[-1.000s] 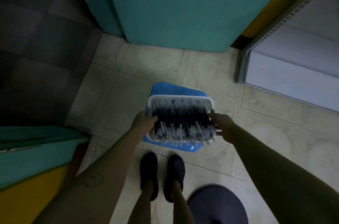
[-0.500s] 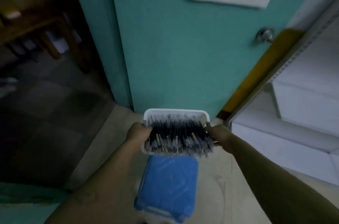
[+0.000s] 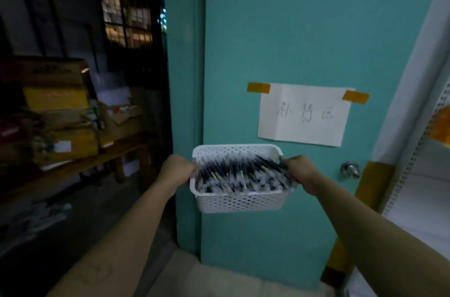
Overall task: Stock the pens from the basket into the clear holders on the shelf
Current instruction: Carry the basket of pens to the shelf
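We stand before a teal door (image 3: 292,29) with a white shelf unit (image 3: 414,187) at its right. No clear holders show anywhere in view, so we judge the task barely begun: the basket is picked up, while the walk to the holders and all the stocking remain. We carry the white basket (image 3: 241,201) roughly level in front of the door, just below a taped paper sign (image 3: 304,114). Our left hand (image 3: 176,169) grips the basket's left rim with fingers curled over the edge, and our right hand (image 3: 300,170) grips the right rim likewise. The pens (image 3: 243,175) fill the basket in a dense heap, and a few poke over its right corner

Against the frame from a second ago, the basket no longer sits on the blue stool on the floor tiles. It is lifted well clear, and the stool and our shoes are out of view. Our gaze rises from the floor to the door, so the sign, the stacked boxes (image 3: 60,126) in the dark room at left and the door knob (image 3: 350,170) now show. Both hands hold the same rims as then
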